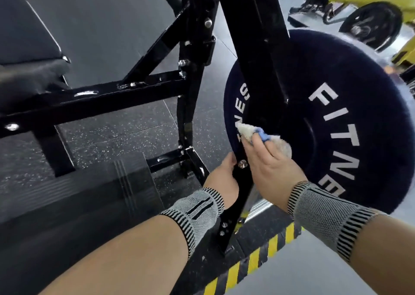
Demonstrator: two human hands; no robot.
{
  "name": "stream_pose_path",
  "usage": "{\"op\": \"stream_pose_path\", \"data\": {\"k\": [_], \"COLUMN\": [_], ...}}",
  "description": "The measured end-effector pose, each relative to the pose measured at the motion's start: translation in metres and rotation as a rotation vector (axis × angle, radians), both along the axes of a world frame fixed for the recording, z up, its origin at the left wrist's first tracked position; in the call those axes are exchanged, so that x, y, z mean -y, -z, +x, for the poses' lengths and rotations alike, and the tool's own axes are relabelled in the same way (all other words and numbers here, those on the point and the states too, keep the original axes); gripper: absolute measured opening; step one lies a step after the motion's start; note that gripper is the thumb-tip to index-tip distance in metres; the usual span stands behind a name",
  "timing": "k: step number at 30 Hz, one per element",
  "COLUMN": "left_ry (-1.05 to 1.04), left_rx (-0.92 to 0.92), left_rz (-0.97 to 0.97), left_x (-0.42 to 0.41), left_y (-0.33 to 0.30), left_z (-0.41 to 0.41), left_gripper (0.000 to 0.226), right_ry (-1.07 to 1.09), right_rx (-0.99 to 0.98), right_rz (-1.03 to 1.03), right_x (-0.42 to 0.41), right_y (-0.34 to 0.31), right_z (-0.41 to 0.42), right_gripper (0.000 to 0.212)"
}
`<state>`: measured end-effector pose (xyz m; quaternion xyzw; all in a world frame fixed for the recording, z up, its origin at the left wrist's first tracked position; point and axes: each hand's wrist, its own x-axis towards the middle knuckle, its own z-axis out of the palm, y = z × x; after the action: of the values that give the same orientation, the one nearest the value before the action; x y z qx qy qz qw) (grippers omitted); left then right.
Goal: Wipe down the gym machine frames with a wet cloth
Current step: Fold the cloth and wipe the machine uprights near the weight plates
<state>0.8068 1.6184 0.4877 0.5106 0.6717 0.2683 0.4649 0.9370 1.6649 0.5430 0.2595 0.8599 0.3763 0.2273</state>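
Note:
A black steel machine frame (253, 54) runs diagonally from the top centre down to the floor. My right hand (272, 166) grips a white cloth with a blue edge (248, 132) and presses it against the slanted arm of the frame, in front of a dark weight plate. My left hand (223, 179) holds the same arm lower down on its left side, fingers wrapped behind it and mostly hidden. Both wrists wear grey striped bands.
A large dark plate lettered FITNESS (336, 119) hangs right behind the arm. A black padded seat (27, 39) sits at the left above a horizontal bar (107, 99). Yellow-black hazard tape (253, 261) edges the floor mat. A yellow machine (370, 0) stands at the back right.

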Motion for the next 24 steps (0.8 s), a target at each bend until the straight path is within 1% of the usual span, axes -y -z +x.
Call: {"op": "stream_pose_path", "data": {"k": [2,4,6,9,12,14,16,18,19,21,24], "left_ry": [-0.062,-0.103,-0.131,-0.194,-0.235,-0.236,-0.182,-0.139,-0.127,-0.112,-0.097], "left_rx": [0.000,-0.010,-0.020,-0.016,0.000,0.023,0.047,0.041,0.034,0.029,0.022], "left_rz": [-0.017,-0.012,0.010,0.054,0.074,0.057,0.033,0.044,0.056,0.078,0.115], "left_x": [0.004,0.007,0.011,0.012,0.009,0.010,0.016,0.019,0.018,0.014,0.013], "left_y": [0.009,0.015,0.017,0.023,0.043,0.051,0.054,0.055,0.055,0.057,0.067], "left_z": [0.006,0.018,0.032,0.048,0.053,0.054,0.056,0.054,0.053,0.050,0.046], "left_gripper": [0.070,0.073,0.077,0.079,0.070,0.066,0.071,0.072,0.070,0.068,0.066], "right_ry": [-0.084,-0.160,-0.164,-0.131,-0.050,-0.034,-0.085,-0.092,-0.079,-0.058,-0.033], "right_rx": [0.055,0.125,0.179,0.105,0.029,0.052,0.119,0.138,0.121,0.017,-0.119], "right_rz": [0.068,0.000,-0.066,-0.058,-0.039,-0.036,-0.031,-0.001,0.009,0.044,0.037], "right_x": [-0.001,0.001,0.004,-0.004,-0.001,0.011,0.022,0.020,0.015,0.007,0.013], "right_y": [0.010,0.017,0.022,0.029,0.031,0.031,0.030,0.024,0.022,0.025,0.041], "right_z": [0.013,0.020,0.019,0.004,-0.003,0.007,0.018,0.018,0.014,0.004,0.012], "right_gripper": [0.061,0.061,0.061,0.059,0.060,0.061,0.062,0.064,0.064,0.063,0.064]}}
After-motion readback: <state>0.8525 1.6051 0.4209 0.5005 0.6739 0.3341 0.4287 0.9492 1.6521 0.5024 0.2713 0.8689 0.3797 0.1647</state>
